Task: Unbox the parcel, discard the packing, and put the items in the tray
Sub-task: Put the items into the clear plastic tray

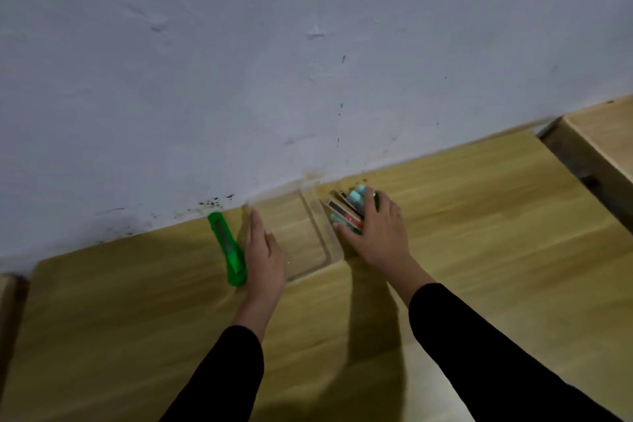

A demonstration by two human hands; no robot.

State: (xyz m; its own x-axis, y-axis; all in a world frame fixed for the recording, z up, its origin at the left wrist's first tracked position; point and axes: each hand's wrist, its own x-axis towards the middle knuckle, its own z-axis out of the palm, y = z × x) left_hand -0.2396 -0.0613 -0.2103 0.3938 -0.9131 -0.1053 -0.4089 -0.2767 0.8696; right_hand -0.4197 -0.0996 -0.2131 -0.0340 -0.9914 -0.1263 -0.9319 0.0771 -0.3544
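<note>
A clear plastic tray (317,233) lies on the wooden table near the wall. My left hand (263,253) rests flat with straight fingers on the tray's left side. My right hand (378,231) grips a bunch of small items (347,212), flat dark and red packets with teal pieces, at the tray's right edge. My fingers cover part of the bunch. The picture is blurred, so the items' exact kind is unclear.
A green utility knife (227,250) lies just left of my left hand. The white wall (308,62) stands right behind the tray. A second wooden table (603,144) is at the far right, across a gap.
</note>
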